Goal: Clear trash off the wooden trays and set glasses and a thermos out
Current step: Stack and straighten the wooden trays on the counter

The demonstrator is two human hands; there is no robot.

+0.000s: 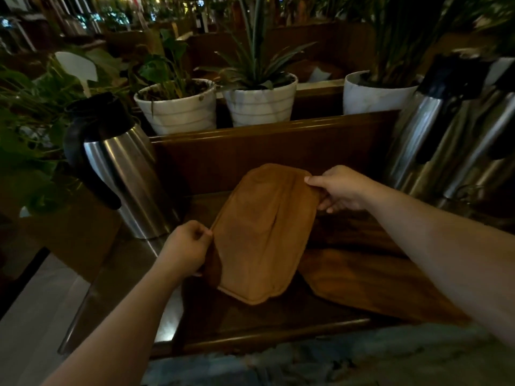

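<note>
A light brown wooden tray (259,232) is lifted and tilted above a dark wooden counter, its underside toward me. My left hand (185,246) grips its near left edge. At the tray's far right corner my right hand (338,188) holds on with thumb on top. A second, darker wooden tray (370,282) lies flat on the counter under my right forearm. A steel thermos (125,174) with a black handle and lid stands upright to the left. No glasses are clearly visible.
Several more steel thermoses (451,140) stand at the right. Three white plant pots (178,107) (260,103) (376,93) sit on a raised ledge behind a dark wooden back panel (250,151). Leafy plants (25,140) crowd the left side.
</note>
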